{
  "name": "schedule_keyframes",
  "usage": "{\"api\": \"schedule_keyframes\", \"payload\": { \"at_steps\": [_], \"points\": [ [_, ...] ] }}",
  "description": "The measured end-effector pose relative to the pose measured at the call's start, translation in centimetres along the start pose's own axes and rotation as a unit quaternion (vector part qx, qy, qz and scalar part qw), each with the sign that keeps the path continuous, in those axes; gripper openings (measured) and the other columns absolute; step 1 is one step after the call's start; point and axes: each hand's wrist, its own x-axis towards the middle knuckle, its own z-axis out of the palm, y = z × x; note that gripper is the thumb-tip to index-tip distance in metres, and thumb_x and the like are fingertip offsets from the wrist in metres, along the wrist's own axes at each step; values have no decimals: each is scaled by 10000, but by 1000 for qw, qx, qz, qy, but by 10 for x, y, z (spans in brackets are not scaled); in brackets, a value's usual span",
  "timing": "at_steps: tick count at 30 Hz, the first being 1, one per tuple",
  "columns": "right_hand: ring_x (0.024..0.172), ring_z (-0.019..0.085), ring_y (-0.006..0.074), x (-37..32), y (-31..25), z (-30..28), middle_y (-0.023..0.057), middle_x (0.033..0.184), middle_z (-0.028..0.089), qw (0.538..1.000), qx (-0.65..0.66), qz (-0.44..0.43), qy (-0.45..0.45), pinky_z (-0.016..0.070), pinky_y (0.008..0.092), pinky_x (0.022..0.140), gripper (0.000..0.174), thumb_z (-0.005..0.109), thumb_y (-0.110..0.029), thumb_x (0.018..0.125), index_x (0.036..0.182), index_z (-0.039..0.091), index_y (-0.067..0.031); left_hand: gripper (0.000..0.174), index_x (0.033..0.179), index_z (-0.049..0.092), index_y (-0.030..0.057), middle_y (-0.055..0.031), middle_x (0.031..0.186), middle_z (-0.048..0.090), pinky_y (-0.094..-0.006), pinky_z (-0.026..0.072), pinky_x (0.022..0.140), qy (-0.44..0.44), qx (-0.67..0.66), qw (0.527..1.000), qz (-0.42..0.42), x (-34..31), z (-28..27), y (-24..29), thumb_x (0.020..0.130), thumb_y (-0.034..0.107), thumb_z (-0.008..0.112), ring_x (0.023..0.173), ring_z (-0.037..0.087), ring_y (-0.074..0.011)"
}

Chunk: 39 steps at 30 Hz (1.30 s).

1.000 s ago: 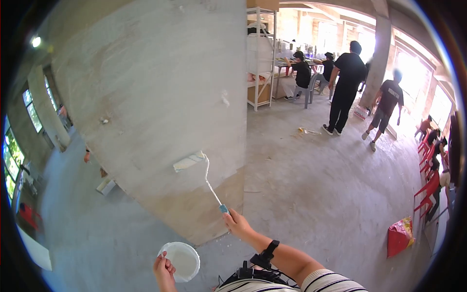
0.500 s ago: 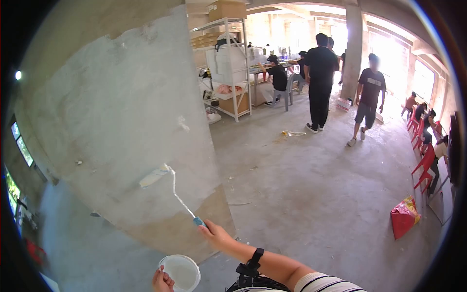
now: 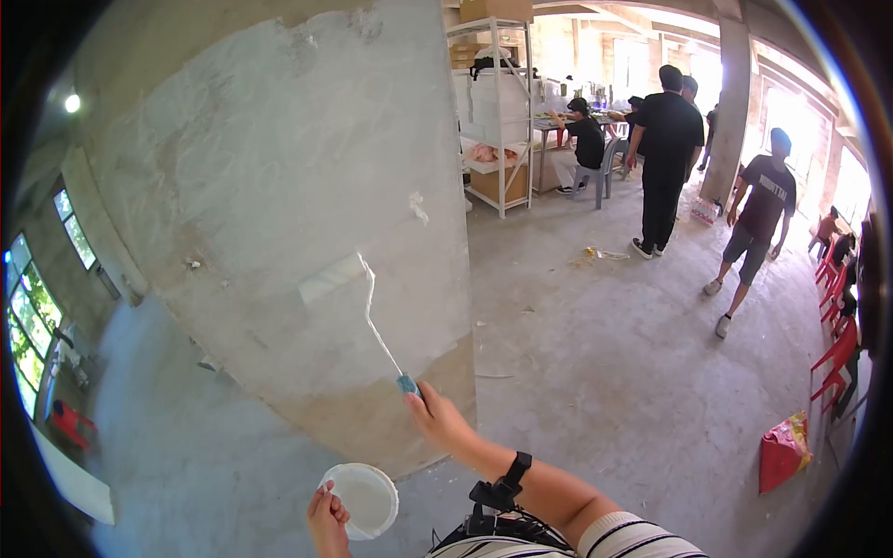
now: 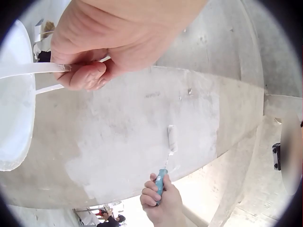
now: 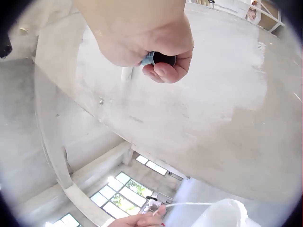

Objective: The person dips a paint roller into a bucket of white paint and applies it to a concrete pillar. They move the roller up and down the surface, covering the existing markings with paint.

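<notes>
My right hand [image 3: 439,418] grips the blue handle [image 3: 407,383] of a paint roller, and the white roller head [image 3: 331,280] lies against the wall [image 3: 279,186]. In the left wrist view the right hand [image 4: 163,201] is curled round that handle [image 4: 161,185], below the roller head [image 4: 172,138]. My left hand [image 3: 327,521] holds the handle of a white bucket [image 3: 393,507]; in the left wrist view the left hand [image 4: 104,42] pinches its white strap [image 4: 28,69]. The right wrist view shows the right hand [image 5: 147,42] closed round the handle's end.
White shelving [image 3: 502,121] with boxes stands behind the wall's right edge. Several people are at the back right, one standing in black [image 3: 668,149] and one walking [image 3: 763,205]. Red chairs [image 3: 839,353] line the right side, and a red and yellow bag [image 3: 784,456] lies on the floor.
The roller has moved up the wall from where it was half a second ago. The view has swung left, and the walking person now appears nearer. Both hands keep their holds.
</notes>
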Motion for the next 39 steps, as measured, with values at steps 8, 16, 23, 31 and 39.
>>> {"api": "schedule_keyframes", "payload": {
  "at_steps": [8, 16, 23, 31, 39],
  "points": [
    [575, 489, 260, 19, -42, 0, 134, 650, 490, 995, 74, -60, -12, 404, 370, 562, 380, 429, -383, 955, 1031, 473, -13, 198, 1018, 589, 41, 40, 592, 393, -209, 249, 419, 26, -10, 1000, -7, -2, -9, 5, 897, 144, 470, 457, 314, -53],
    [568, 468, 157, 10, -48, -9, 73, 649, 479, 994, 104, -12, -19, 392, 314, 533, 363, 427, -377, 959, 1030, 492, -27, 203, 1026, 595, 42, 43, 598, 394, -211, 249, 425, 36, -3, 999, 6, -11, -7, 7, 898, 148, 479, 461, 317, -52],
    [604, 477, 184, 38, -79, -24, 91, 666, 484, 991, 120, -55, -17, 399, 332, 561, 371, 422, -375, 959, 1024, 489, -15, 194, 1027, 591, 37, 40, 601, 399, -209, 258, 433, 39, -2, 999, 6, -12, 2, 13, 910, 141, 477, 472, 330, -54],
    [516, 347, 63, 52, -44, -13, -28, 613, 360, 990, 126, -48, -41, 307, 231, 457, 321, 390, -329, 977, 1040, 500, -34, 216, 1055, 572, 30, 32, 597, 389, -212, 261, 429, 38, -14, 999, -5, -11, 0, 14, 900, 112, 446, 475, 323, -56],
    [642, 511, 270, 21, 25, -10, 146, 705, 517, 999, 29, -17, -1, 412, 376, 602, 364, 425, -372, 950, 1004, 491, -18, 209, 1047, 569, 27, 35, 603, 391, -211, 249, 424, 38, 11, 999, 10, -11, -1, 16, 905, 125, 450, 467, 309, -53]
  ]
}}
